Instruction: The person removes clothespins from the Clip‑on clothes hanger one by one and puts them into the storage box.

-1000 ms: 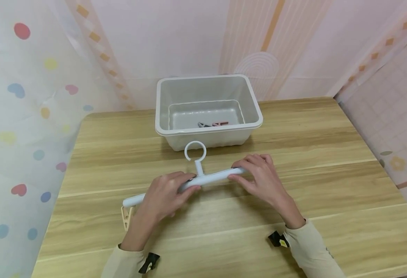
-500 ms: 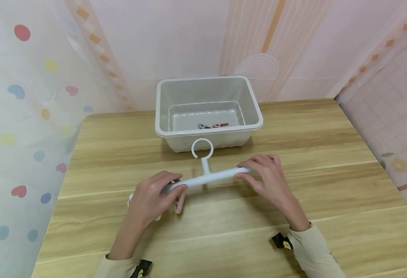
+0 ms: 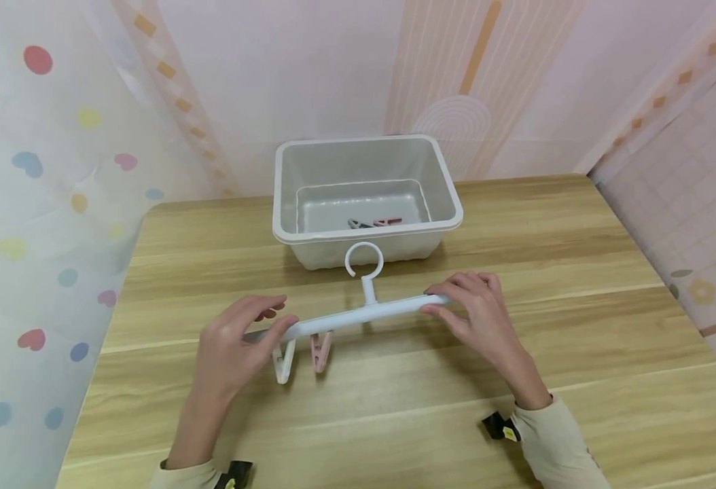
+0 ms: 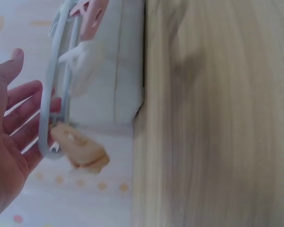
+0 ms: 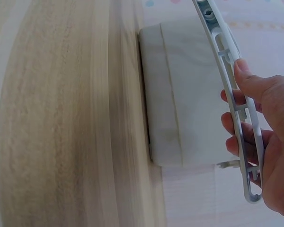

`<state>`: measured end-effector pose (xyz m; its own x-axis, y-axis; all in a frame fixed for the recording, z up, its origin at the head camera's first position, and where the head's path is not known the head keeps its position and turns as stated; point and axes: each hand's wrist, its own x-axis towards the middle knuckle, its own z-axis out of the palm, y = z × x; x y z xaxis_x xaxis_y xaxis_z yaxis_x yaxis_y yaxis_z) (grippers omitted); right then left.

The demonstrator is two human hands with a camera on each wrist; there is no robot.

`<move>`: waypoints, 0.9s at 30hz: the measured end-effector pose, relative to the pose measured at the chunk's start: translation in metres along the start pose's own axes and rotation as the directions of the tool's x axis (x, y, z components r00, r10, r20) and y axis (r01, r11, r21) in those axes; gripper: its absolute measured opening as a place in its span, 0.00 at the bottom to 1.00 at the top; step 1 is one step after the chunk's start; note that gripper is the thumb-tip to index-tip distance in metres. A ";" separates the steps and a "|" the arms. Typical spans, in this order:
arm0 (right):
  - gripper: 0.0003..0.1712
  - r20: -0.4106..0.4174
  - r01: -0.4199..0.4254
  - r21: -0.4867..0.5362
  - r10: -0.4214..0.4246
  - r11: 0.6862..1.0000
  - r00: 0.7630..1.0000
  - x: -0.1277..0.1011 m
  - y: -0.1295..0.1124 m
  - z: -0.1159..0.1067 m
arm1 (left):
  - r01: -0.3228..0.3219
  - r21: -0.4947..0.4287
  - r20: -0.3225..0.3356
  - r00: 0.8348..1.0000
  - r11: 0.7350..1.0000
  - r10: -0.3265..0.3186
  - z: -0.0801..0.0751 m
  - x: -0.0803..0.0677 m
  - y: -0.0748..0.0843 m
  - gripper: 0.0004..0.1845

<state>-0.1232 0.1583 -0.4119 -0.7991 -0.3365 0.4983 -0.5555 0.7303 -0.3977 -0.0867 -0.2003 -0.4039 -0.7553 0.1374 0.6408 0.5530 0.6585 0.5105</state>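
A pale blue plastic hanger (image 3: pixel 364 314) with a round hook is held above the table, tilted lower at its left end. My right hand (image 3: pixel 480 322) grips its right end between thumb and fingers. The left hand (image 3: pixel 229 353) is loose around the left end; in the left wrist view its fingers are spread and the thumb stands apart from the bar. A pink clothespin (image 3: pixel 320 352) and a white clothespin (image 3: pixel 283 362) hang from the bar's left half. A tan clothespin (image 4: pixel 80 149) hangs near the left tip, hidden by my hand in the head view.
A light grey plastic bin (image 3: pixel 367 234) stands behind the hanger against the wall. Inside it lie a grey clothespin (image 3: pixel 359 223) and a pink-red clothespin (image 3: pixel 388 221). The wooden table (image 3: pixel 547 272) extends to both sides.
The hanger has shifted a little to the right with my right hand. My left hand has slid left along the bar and loosened, uncovering the pink and white clothespins.
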 end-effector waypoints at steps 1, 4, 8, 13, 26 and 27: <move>0.14 0.002 -0.004 0.001 0.004 1.000 1.000 -0.001 0.000 0.000 | 0.009 -0.004 -0.005 1.000 1.000 -0.009 -0.001 0.000 0.000 0.16; 0.14 0.002 -0.016 0.004 0.016 1.000 1.000 -0.003 0.002 -0.001 | 0.033 -0.040 -0.035 0.999 0.999 -0.034 -0.005 0.000 -0.001 0.17; 0.13 -0.013 -0.021 0.008 0.021 1.000 1.000 -0.004 0.005 -0.004 | 0.030 -0.073 -0.089 0.995 0.997 -0.036 -0.009 0.001 -0.003 0.16; 0.14 -0.022 -0.020 0.014 0.020 1.000 1.000 -0.004 0.006 -0.006 | 0.039 -0.098 -0.121 0.991 0.994 -0.050 -0.013 0.000 -0.006 0.17; 0.15 -0.050 -0.038 0.018 0.039 0.999 0.998 -0.004 0.005 -0.007 | 0.395 -0.269 -0.008 0.911 0.879 -0.412 -0.009 -0.015 0.000 0.17; 0.15 -0.052 -0.041 0.020 0.042 0.999 0.998 -0.004 0.005 -0.007 | 0.425 -0.285 -0.003 0.896 0.859 -0.444 -0.009 -0.015 0.002 0.18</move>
<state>-0.1212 0.1678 -0.4104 -0.8086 -0.2742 0.5206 -0.5267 0.7315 -0.4329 -0.0710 -0.2082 -0.4077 -0.9213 -0.1717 0.3490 0.2542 0.4132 0.8744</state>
